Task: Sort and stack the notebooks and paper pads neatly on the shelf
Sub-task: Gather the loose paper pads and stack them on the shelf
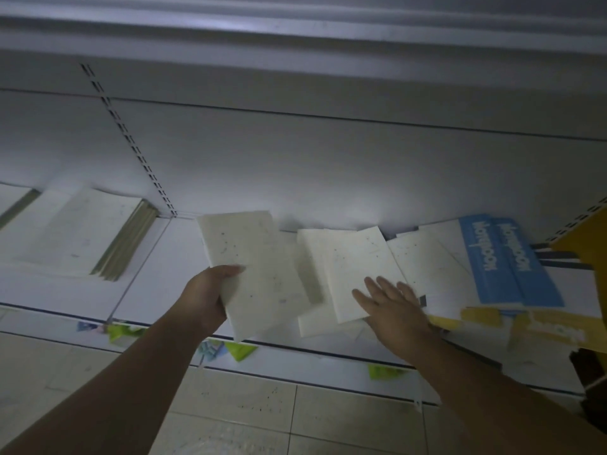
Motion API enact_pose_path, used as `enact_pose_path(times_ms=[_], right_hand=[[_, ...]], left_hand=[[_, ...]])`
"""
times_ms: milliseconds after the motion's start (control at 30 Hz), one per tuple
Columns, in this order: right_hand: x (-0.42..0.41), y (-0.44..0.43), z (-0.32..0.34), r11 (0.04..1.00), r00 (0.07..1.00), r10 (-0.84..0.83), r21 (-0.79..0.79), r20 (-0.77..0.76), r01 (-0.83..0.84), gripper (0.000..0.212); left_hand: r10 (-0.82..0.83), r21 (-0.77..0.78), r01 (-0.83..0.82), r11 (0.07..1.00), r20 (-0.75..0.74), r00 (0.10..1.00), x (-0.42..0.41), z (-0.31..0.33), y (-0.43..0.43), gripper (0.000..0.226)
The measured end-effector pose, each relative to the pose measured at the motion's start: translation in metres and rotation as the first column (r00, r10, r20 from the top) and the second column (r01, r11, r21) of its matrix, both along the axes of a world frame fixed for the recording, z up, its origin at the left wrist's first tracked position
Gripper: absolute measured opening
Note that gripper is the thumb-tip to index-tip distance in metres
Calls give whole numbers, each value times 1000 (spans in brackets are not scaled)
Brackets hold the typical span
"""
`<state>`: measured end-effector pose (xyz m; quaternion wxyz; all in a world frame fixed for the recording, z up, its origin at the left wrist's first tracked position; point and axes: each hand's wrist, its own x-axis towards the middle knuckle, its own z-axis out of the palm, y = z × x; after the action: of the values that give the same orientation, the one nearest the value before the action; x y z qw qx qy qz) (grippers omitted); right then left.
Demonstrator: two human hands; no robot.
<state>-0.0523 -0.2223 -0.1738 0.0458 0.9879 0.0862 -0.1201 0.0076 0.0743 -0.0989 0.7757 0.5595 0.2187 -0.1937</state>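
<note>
With fingers tucked out of sight beneath and thumb laid on top, grips in the left hand [210,292] a white pad [259,267] by its near left edge, over the middle of the shelf [157,274]. Holds it face up, speckled with small dark marks, long axis running near to far and leaning a little leftward at the far end. Rests the right hand [395,308] flat, fingers [382,287] straight and spread, clasping nothing, on the near corner of a heap of white pads [354,257] just right of the held one. Overlapping there at differing angles, long axes mostly near to far. Further right, two blue notebooks [507,261] lying side by side and overlapped, long axes near to far and tilted. Reads on each, in white letters upside down from here, what seems to be "NOTEBOOK", though blurred. In front of them, yellow pads [545,323] with pale print too blurred to read. At the far left of the shelf, a squared stack [82,231] of white pads, greenish edges along its right side. Along the front rail, small green and blue tags [241,349], writing unreadable. No bin or box: everything lying flat on the open shelf.
</note>
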Motion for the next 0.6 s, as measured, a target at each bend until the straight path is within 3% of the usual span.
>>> enact_pose_path(times_ms=[33, 100, 200, 233, 300, 400, 500, 600], right_hand=[[3, -5, 2, 998, 998, 66, -8, 23, -66, 59], [9, -9, 16, 988, 993, 54, 147, -104, -38, 49], [9, -3, 35, 843, 988, -150, 527, 35, 110, 44], [8, 6, 41, 801, 981, -183, 589, 68, 109, 45], [1, 34, 47, 820, 988, -103, 573, 118, 17, 48], [-12, 81, 45, 837, 957, 153, 482, 248, -259, 57], [-13, 99, 37, 862, 940, 274, 381, 204, -334, 48], [-11, 84, 33, 807, 919, 376, 445, 123, -389, 51]], left_hand=[[2, 15, -2, 1000, -5, 1000, -1, -1, -2, 15], [22, 30, -22, 999, -13, 1000, -4, -3, -3, 14], [-17, 25, 16, 1000, 40, 999, -9, -4, -10, 33], [-39, 16, 38, 999, 62, 997, -10, -5, -15, 41], [-42, -22, 43, 999, 52, 998, -11, -7, -30, 38], [-109, -23, 108, 994, -17, 994, -10, -7, -47, 41], [-141, -7, 140, 990, -17, 990, -15, -9, -42, 43], [-164, -14, 165, 986, 10, 986, -21, -16, -27, 59]])
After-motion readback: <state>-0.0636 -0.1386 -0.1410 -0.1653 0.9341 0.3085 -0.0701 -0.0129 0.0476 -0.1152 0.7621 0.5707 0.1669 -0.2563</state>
